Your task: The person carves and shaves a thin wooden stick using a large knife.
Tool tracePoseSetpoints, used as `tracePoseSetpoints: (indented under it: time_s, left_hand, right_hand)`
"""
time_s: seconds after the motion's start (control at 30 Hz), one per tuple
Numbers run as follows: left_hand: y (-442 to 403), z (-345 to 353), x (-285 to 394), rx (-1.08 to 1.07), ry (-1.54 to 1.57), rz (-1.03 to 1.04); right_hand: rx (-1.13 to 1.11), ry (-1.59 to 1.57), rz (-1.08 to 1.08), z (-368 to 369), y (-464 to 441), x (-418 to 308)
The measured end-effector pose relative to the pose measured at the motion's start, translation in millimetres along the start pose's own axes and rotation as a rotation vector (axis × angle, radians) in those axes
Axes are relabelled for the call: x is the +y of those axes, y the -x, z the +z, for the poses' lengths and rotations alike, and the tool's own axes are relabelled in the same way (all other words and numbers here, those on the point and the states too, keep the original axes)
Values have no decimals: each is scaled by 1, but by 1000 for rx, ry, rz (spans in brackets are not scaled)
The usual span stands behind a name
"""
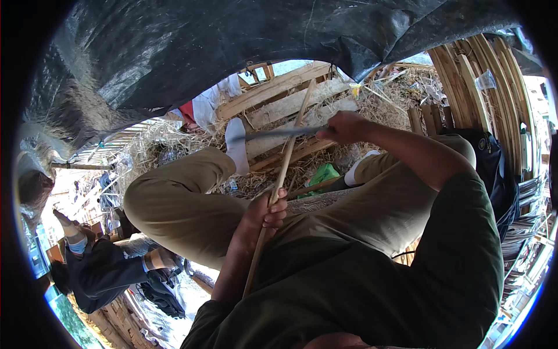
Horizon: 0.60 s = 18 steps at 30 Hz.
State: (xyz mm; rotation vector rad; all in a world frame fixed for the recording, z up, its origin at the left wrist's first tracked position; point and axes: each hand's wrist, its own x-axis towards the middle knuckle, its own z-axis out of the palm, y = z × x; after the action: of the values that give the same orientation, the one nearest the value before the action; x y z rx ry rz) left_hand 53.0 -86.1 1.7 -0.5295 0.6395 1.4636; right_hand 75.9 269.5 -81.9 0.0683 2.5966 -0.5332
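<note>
My left hand (268, 210) is closed around a long, pale wooden stick (286, 157) that slants from my chest up past my knees. In my right hand (344, 128) is the handle of a long-bladed knife (285, 132), its grey blade blurred and pointing left. The blade crosses the upper part of the stick; whether it touches the wood I cannot tell. My fingers hide most of the knife's handle.
Wooden planks (290, 93) and straw (389, 110) lie beyond my feet. A dark tarp (209, 46) hangs overhead. A green plastic bag (322, 177) lies between my legs. Wooden slats (479, 81) and a dark bag (488, 157) stand at right. Another person (104, 270) sits at lower left.
</note>
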Motion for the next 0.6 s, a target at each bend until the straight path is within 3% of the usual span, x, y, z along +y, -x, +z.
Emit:
tracePoseSetpoints:
  time_s: [0.07, 0.2, 0.33, 0.43, 0.53, 0.6]
  left_hand:
    - [3, 3, 0, -30, 74, -17]
    - [0, -11, 8, -186, 264, -46]
    - [-1, -19, 12, -267, 349, -36]
    - [1, -17, 16, -281, 368, -13]
    - [0, -1, 21, -242, 307, -25]
    - [4, 8, 21, -185, 204, -19]
  right_hand:
    - [78, 11, -229, 5, -1, -13]
    - [-23, -94, 1, 3, -24, 24]
    - [-95, -83, 68, -1, -3, -30]
    - [-76, -167, -34, -1, 13, -71]
    - [33, -22, -256, -7, 12, -69]
    - [-40, 19, -42, -21, -3, -47]
